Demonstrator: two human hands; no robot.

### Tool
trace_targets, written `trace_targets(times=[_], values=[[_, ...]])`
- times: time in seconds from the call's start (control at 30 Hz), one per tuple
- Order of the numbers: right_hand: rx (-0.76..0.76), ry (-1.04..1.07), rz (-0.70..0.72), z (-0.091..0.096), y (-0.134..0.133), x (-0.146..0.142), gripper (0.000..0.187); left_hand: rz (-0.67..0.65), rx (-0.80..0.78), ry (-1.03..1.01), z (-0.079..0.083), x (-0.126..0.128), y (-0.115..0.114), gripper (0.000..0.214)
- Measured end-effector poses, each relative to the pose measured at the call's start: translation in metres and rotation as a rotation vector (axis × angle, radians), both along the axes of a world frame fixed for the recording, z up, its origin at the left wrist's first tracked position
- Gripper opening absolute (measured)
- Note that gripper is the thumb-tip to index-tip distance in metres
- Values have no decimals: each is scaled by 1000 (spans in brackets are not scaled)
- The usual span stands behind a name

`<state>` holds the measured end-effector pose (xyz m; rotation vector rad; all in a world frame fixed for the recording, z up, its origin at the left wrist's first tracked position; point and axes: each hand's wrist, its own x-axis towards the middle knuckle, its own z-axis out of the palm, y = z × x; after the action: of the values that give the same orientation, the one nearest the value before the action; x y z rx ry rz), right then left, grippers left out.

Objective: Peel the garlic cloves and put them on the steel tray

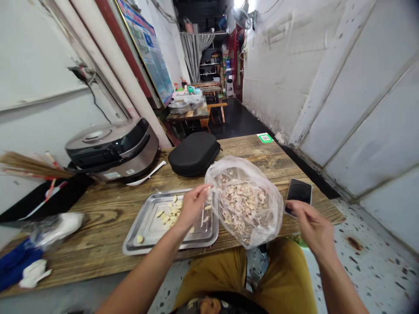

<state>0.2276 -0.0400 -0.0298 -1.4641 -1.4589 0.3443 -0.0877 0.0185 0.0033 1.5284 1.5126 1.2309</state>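
Note:
A clear plastic bag [244, 168] stands open-mouthed at the table's front edge, with a heap of pale garlic skins [244, 203] inside. My left hand [193, 205] reaches over the metal tray, and its thumb and fingers pinch the bag's left rim. To the right of the bag, my right hand [312, 224] is closed, fingertips near the bag's right side and in front of a phone [299, 192]; what those fingers hold, if anything, cannot be made out. On the metal tray [137, 224] lie several peeled garlic cloves [170, 216], partly hidden by my left forearm.
Behind the tray are a black zip case [194, 155], a white spoon [147, 174] and a rice cooker [113, 148]. Crumpled plastic [59, 229] and a blue cloth [19, 261] lie at the left end. A green code card [265, 138] marks the far right corner.

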Motion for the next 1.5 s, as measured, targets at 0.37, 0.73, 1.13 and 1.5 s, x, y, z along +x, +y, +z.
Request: trace_targets(times=[0.37,0.73,1.13,1.5], values=[[-44,-369,-73,-33,0,69,47,23,-204,919,-26,-87,-31,39],[-44,-452,-236,-50,37,85,49,69,-222,981,-32,-84,-27,36],[23,-176,-140,-37,1,65,45,120,80,847,-11,-55,-40,42],[-160,-418,-232,-42,32,80,52,171,21,737,-16,-47,-41,24]])
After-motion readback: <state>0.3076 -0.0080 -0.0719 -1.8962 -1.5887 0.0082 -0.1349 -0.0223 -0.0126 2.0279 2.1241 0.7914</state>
